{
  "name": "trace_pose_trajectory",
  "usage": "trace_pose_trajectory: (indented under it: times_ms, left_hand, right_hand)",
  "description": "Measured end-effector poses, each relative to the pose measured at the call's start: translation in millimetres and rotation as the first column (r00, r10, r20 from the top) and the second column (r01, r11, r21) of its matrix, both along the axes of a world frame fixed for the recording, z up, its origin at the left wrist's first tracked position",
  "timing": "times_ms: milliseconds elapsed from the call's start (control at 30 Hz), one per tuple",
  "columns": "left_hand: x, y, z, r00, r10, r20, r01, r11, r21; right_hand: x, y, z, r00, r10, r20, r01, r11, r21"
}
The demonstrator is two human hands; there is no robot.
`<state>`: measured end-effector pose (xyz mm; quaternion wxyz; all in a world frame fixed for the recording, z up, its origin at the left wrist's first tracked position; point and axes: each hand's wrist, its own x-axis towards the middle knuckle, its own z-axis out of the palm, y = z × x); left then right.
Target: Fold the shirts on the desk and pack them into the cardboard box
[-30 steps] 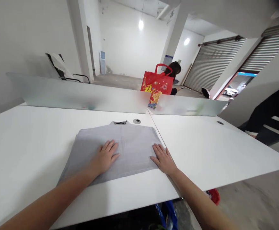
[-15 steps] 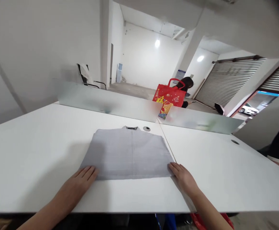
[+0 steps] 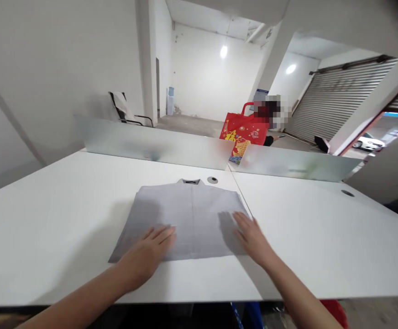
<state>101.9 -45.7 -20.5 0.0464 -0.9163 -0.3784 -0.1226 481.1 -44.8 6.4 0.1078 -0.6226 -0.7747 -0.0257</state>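
Observation:
A grey shirt [image 3: 192,219], folded into a flat, wide shape, lies on the white table with its collar toward the far side. Over its lower left part is my left hand [image 3: 149,251], fingers stretched out; whether it touches the cloth I cannot tell. My right hand [image 3: 253,235] hovers at the shirt's right side, its fingers apart and a shadow on the cloth beside them. Neither hand grips anything.
Frosted divider panels [image 3: 158,140] stand along the back of the white table [image 3: 55,205]. Behind them are a red gift bag [image 3: 242,132] and a person holding a phone. Round cable holes [image 3: 212,180] sit in the tabletop. A chair [image 3: 123,107] stands at the back left.
My left hand has moved right from the shirt's lower left corner onto its front. My right hand has lifted from the lower right edge and moved slightly away from me.

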Motion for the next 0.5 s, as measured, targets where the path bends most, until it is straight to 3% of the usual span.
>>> trace_pose_trajectory:
  times_ms: [100,167,233,333,433,500]
  left_hand:
    - [48.8,41.5,-5.1,0.996,0.05,0.068,-0.049,0.999,-0.02]
    - [53.5,61.7,-19.7,0.993,0.086,0.082,-0.084,0.996,-0.034]
    - [31.6,71.4,-36.8,0.99,0.109,0.084,-0.107,0.994,-0.034]
    - [-26.9,75.5,-52.9,0.98,0.183,0.074,-0.18,0.982,-0.053]
    - [-66.9,89.2,-46.1,0.948,0.316,0.036,-0.304,0.935,-0.183]
    - [-65.3,110.1,-31.9,0.931,0.364,0.03,-0.345,0.904,-0.25]
  right_hand:
    - [-70.1,32.6,-6.8,0.994,0.102,-0.038,-0.104,0.993,-0.053]
    - [-81.2,44.2,-20.8,0.99,0.137,-0.024,-0.139,0.984,-0.109]
    - [-60.2,45.0,-32.9,0.996,0.094,0.002,-0.093,0.989,-0.118]
    - [-1.4,38.4,-36.8,0.998,-0.053,0.027,0.055,0.995,-0.079]
    - [33.4,48.3,-26.5,0.983,-0.185,-0.01,0.182,0.974,-0.136]
    - [26.9,71.3,-18.8,0.975,-0.218,-0.028,0.21,0.961,-0.177]
